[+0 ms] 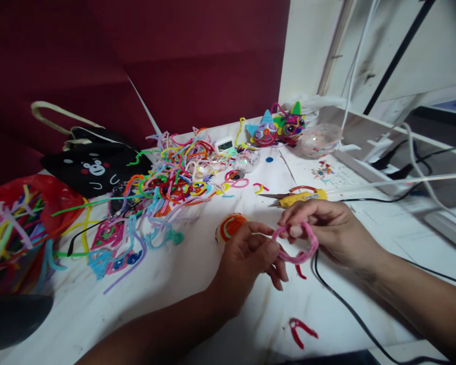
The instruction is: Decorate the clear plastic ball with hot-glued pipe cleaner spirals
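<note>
We are pinching a pink fuzzy loop [312, 244] above the white surface [262, 334], the grips of our left hand [243, 263] and right hand [338, 233] both closing on it. Our fingers are hiding parts of its ring, and the left hand is partly covering an orange ball [231, 223]. The picture's edge is cutting off a red bag [69, 195]. A small display [225, 146] is showing digits we are failing to read.
</note>
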A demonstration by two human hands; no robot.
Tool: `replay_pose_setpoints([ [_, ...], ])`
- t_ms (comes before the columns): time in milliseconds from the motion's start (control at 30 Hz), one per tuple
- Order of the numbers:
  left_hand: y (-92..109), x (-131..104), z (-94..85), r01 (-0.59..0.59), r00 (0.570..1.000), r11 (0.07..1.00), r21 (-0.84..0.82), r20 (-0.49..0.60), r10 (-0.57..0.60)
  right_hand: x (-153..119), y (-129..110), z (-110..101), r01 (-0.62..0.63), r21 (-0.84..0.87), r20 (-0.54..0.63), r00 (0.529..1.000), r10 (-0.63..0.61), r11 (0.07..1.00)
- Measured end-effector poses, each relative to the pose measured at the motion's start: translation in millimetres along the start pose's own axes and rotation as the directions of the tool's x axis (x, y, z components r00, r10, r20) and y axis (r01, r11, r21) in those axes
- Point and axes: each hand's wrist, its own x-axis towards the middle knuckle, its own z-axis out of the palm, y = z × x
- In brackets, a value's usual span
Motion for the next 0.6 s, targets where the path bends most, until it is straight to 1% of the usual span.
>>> replay_pose_setpoints([
  [67,-0.2,0.2,0.1,0.035,0.999,0.999,0.006,0.014,-0.035,0.1,0.9,-0.4,-0.01,-0.022,-0.014,1.0,0.009,1.0],
  [167,-0.2,0.2,1.0,0.034,0.999,0.999,0.004,0.008,-0.034,0.2,1.2,-1.2,-0.063,-0.022,-0.019,0.998,0.063,0.998],
  [267,0.2,0.0,1.4,0.005,1.0,1.0,0.009,-0.027,-0.005,0.5,-0.6,-1.4,-0.091,0.016,-0.011,0.996,0.091,0.996],
  [367,1.7,-0.2,0.8,-0.037,0.997,0.999,0.022,-0.062,0.039,0.3,-4.3,-1.1,-0.118,0.042,-0.028,0.993,0.119,0.992],
  [467,3.9,-0.4,0.4,-0.069,0.994,0.997,0.034,-0.081,0.072,-0.4,-6.7,-1.3,-0.162,0.036,-0.025,0.986,0.163,0.986],
  [600,5.5,-1.3,1.7,-0.082,0.992,0.996,0.042,-0.091,0.086,-0.3,-5.1,-1.5,-0.173,-0.001,0.003,0.985,0.173,0.985],
])
